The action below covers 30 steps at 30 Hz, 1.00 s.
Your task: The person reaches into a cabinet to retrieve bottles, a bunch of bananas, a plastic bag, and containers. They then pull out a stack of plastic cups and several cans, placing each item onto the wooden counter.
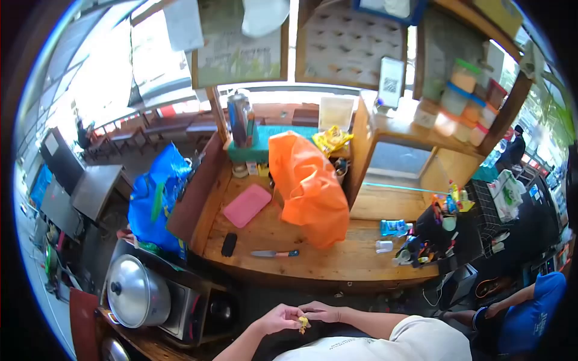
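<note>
My left hand (280, 319) and my right hand (322, 312) meet in front of my body, just below the wooden counter's edge. Fingers of both are closed in a pinch. A small crumpled yellow thing (303, 325), perhaps a wrapper, pokes out beneath the left fingertips; its exact kind is too small to make out. The right fingertips press against the left ones, and what they grip is hidden. On the counter beyond lie a knife (274, 253), a black oblong case (229, 244) and a pink board (247, 205). Behind the knife stands a big orange plastic bag (310, 192).
Left of the counter are a lidded metal pot (138, 295) on a stove and a blue bag (159, 201). A wooden cabinet (394, 129) carries stacked food tubs (463, 99). Small packets (394, 227) lie at the right. A person in a blue shirt (533, 316) is at lower right.
</note>
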Motion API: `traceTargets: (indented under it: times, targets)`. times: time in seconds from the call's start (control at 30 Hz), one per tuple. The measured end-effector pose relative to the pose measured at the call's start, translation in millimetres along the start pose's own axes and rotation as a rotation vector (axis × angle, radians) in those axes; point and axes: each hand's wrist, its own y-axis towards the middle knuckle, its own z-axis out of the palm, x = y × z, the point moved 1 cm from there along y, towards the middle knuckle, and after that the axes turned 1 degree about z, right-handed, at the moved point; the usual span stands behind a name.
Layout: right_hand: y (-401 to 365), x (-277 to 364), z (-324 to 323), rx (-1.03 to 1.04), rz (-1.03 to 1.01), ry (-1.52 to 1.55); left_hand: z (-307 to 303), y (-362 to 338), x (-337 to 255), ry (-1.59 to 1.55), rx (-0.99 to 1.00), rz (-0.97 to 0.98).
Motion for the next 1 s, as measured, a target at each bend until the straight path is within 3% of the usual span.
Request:
traceTargets:
  times: [0.07,0.1,0.23,0.3,0.33,0.37,0.4,0.43,0.5,0.67,0.8,0.87,1.0]
  targets:
    - [27,10,-2,-0.183,-0.017,0.292,-31,-1,-26,0.006,-0.023,0.090]
    - [-65,103,5,-0.260,0.082,0.361,72,12,-54,-0.055,-0.006,0.162]
    - [-95,162,-21,-0.436,0.008,0.565,102,6,-105,0.041,-0.042,0.225]
    - [-108,189,-44,-0.514,0.042,0.306,111,9,-119,0.341,-0.179,0.140]
    - [-110,209,-50,-0.499,0.042,0.297,112,14,-122,0.643,-0.302,0.201]
    - [-112,235,-52,-0.566,-0.022,-0.080,129,19,-134,0.637,-0.317,0.211]
    - [-112,255,-53,-0.618,-0.091,-0.459,157,26,-156,0.848,-0.471,0.443]
    - [-108,267,-54,-0.601,-0.089,-0.465,178,34,-176,1.055,-0.627,0.676]
    - [-106,289,-58,-0.759,-0.351,-0.638,200,51,-197,0.970,-0.676,0.729]
    - [-106,326,-88,-0.833,-0.339,-0.642,210,71,-242,0.879,-0.774,0.762]
    - [-98,374,-94,-0.936,-0.163,-0.699,210,73,-289,1.193,-0.826,0.814]
    - [-88,388,-99,-0.974,-0.239,-0.715,210,68,-317,1.370,-0.857,0.826]
    - [-64,405,-116,-1.053,-0.396,-0.742,193,62,-367,1.300,-0.611,0.773]
